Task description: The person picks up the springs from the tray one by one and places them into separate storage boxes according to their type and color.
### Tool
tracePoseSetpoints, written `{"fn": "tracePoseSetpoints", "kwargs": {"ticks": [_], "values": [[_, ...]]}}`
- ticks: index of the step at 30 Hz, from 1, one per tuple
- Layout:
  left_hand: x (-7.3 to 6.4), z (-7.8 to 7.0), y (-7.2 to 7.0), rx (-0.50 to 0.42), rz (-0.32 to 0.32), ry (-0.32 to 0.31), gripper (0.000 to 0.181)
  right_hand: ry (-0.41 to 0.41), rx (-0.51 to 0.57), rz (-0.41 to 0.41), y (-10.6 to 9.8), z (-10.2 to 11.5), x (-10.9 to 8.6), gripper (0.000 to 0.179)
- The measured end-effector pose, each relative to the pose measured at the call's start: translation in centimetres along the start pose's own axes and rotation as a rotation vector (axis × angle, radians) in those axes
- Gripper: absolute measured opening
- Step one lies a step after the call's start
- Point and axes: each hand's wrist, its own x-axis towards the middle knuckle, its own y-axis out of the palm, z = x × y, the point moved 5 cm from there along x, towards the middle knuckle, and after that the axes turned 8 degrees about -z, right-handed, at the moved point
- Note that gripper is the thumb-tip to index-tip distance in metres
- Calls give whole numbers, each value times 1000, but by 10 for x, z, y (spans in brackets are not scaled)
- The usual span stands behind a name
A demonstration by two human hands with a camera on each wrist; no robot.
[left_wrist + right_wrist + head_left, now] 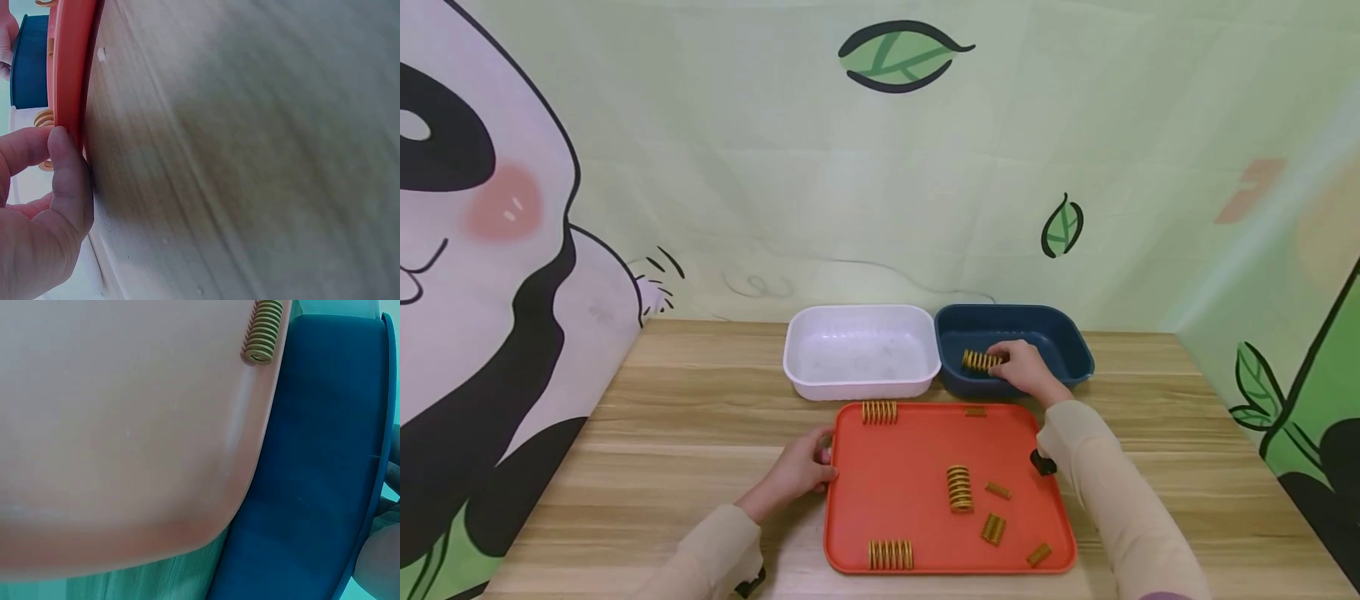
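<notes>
My right hand (1021,365) grips one end of a large golden coil spring (979,361) inside the dark blue bin (1052,321). In the right wrist view the bin's wall (312,456) hides most of that hand (387,544), and the spring is out of sight there. At the left edge of the red tray (917,450), my left hand (793,467) holds the rim between thumb and fingers; the left wrist view shows its fingertips (61,140) at the rim. Large springs lie on the tray at the far left, near left (891,555) and middle (959,489).
Smaller springs rest on the tray's right half: a medium one (993,528), a thin one (997,490), one by the near right corner (1039,555) and one at the far rim (976,412). A white bin (861,388) stands left of the blue one, behind the tray.
</notes>
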Motion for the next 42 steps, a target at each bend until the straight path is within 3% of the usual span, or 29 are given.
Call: {"fn": "tracePoseSetpoints", "kwargs": {"ticks": [25,42], "values": [[0,3,-1,11,-1,4,61,26,-50,7,7,-3,11,31],[-1,1,-1,5,8,22,61,71,12,-22,2,-5,16,28]]}}
